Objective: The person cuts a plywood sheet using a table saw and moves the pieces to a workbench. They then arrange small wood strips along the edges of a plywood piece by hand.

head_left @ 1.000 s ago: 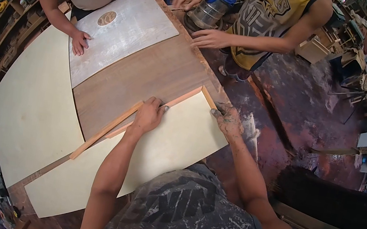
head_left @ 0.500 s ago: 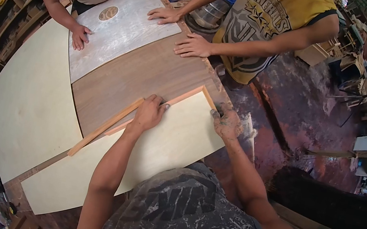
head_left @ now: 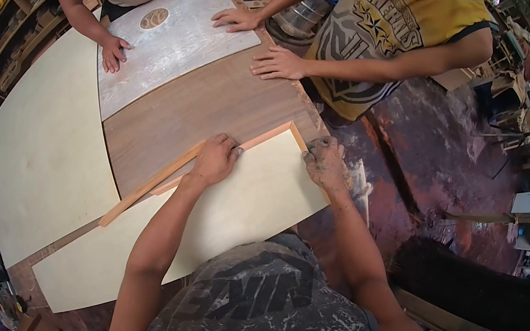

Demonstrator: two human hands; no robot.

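Note:
A pale plywood panel (head_left: pixel 252 195) lies in front of me with thin wooden strips along its far and right edges. My left hand (head_left: pixel 215 159) is closed over the far edge, its fingers curled on the wooden edge strip (head_left: pixel 265 138). A longer loose wooden strip (head_left: pixel 152 184) runs from beneath that hand toward the lower left. At the panel's right edge, near the far corner, my right hand (head_left: pixel 327 166) pinches the short wooden strip (head_left: pixel 298 136). Its fingertips look dark with grime, and its palm side is hidden.
A brown wood sheet (head_left: pixel 196 111), a whitish board (head_left: pixel 182 30) with an oval inlay (head_left: pixel 154 19) and another pale sheet (head_left: pixel 51 149) lie beyond. Two people press their hands (head_left: pixel 279 65) on the far boards. Shelves (head_left: pixel 6 42) line the left.
My right hand has slid up along the panel's right edge toward the far corner. My left hand has stayed almost in place. The co-workers' hands have barely moved.

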